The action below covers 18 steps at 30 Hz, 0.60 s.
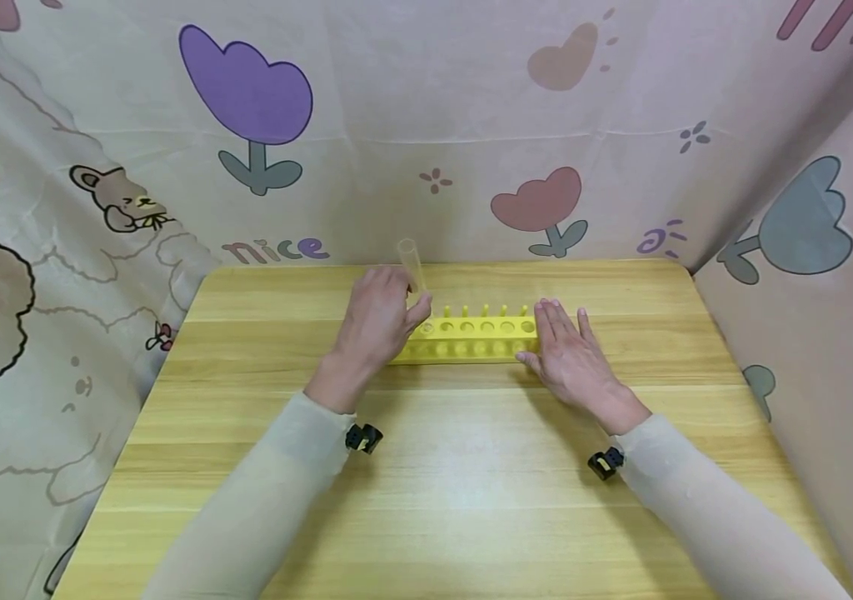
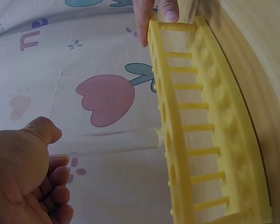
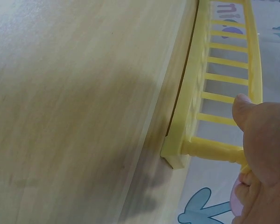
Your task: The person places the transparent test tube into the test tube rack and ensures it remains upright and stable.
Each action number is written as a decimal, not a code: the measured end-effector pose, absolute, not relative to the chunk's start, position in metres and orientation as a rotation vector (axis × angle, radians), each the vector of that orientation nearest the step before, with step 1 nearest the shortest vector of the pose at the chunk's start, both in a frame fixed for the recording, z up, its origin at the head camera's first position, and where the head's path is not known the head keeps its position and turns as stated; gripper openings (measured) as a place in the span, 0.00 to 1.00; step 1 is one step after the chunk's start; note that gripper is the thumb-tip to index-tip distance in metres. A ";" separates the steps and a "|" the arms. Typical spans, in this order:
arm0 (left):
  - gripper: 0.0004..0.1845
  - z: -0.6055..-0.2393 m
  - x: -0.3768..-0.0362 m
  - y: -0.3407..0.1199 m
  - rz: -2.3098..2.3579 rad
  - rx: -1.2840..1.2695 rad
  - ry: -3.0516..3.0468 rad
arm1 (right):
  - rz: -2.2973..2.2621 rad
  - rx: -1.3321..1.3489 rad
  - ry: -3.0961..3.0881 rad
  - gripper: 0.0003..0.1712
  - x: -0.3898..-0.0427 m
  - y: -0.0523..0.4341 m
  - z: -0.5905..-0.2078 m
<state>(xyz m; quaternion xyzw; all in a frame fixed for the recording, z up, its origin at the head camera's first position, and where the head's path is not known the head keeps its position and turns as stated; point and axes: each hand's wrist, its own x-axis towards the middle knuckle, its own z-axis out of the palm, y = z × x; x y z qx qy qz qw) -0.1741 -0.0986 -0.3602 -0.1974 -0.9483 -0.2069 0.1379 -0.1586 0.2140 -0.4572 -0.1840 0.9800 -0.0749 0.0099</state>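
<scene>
While the left hand (image 1: 380,321) has its grip round a clear tube (image 1: 413,268), tube's long axis leans nearly upright, lower end at the yellow rack's (image 1: 475,337) leftmost hole; right hand (image 1: 569,354), fingers flat, steadies rack's opposite end on the table (image 1: 471,500).

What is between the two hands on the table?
The yellow rack lies between the left hand, which holds a clear tube, and the right hand. The head view shows it.

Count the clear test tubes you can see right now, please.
1. The clear test tube is held by the left hand, its lower end at the left end of the yellow rack. The right hand steadies the rack's right end. Hands may hide others.
</scene>
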 end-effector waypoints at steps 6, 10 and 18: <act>0.18 -0.364 -0.174 -0.097 -0.536 -0.583 -2.738 | -0.241 -0.582 3.062 0.52 -0.159 0.215 -0.458; 0.18 -0.366 -0.175 -0.097 -0.514 -0.593 -2.727 | -0.244 -0.581 3.064 0.52 -0.159 0.215 -0.458; 0.18 -0.373 -0.178 -0.096 -0.490 -0.590 -2.756 | -0.243 -0.578 3.060 0.52 -0.159 0.215 -0.459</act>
